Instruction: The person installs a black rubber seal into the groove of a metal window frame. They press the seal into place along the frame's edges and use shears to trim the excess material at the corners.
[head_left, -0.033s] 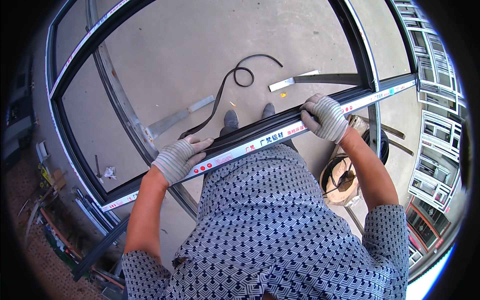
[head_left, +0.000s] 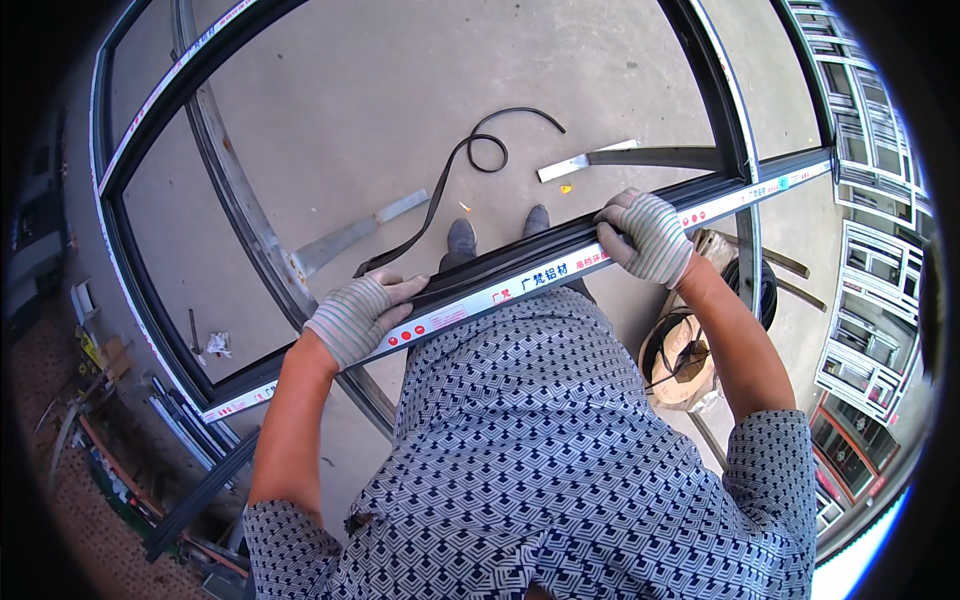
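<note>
My gloved left hand [head_left: 365, 312] and right hand [head_left: 645, 237] are clamping the near rail of a dark frame [head_left: 465, 308], lying across in front of me. Grey floor [head_left: 340, 130] showing beyond, black strip [head_left: 432, 213] looping there; pale window frames [head_left: 880, 232] crowding the right.

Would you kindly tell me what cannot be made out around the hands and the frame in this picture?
- Head view: the palms of the left hand and right hand, hidden by the backs of the hands.
- Head view: the near end of the black strip, lost at the left hand.
- Head view: the far side of the frame, cut off by the upper edge.
- Head view: dark shapes at far left, blurred near the rim.
</note>
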